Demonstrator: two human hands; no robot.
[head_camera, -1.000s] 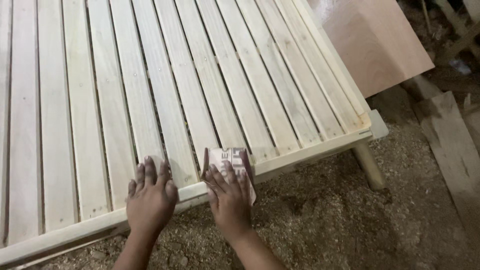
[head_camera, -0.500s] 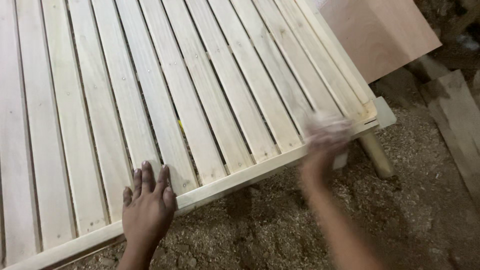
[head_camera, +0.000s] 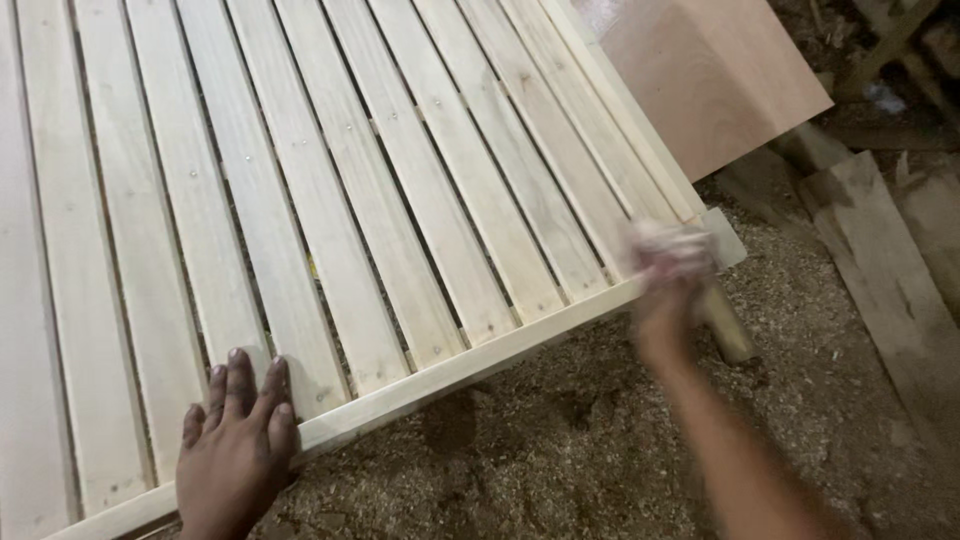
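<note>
While the left hand (head_camera: 235, 440) lies spread flat, the blurred right hand (head_camera: 668, 275) presses sandpaper (head_camera: 672, 243) onto the frame's diagonal rail (head_camera: 480, 355).

A single head-worn camera looks steeply down and forward from close above the near edge of a slatted wooden frame (head_camera: 400, 230), whose slats run away to the far left. The view tilts, taking in the sawdust floor (head_camera: 560, 450) nearest and a plywood sheet (head_camera: 710, 70) at far right.
</note>
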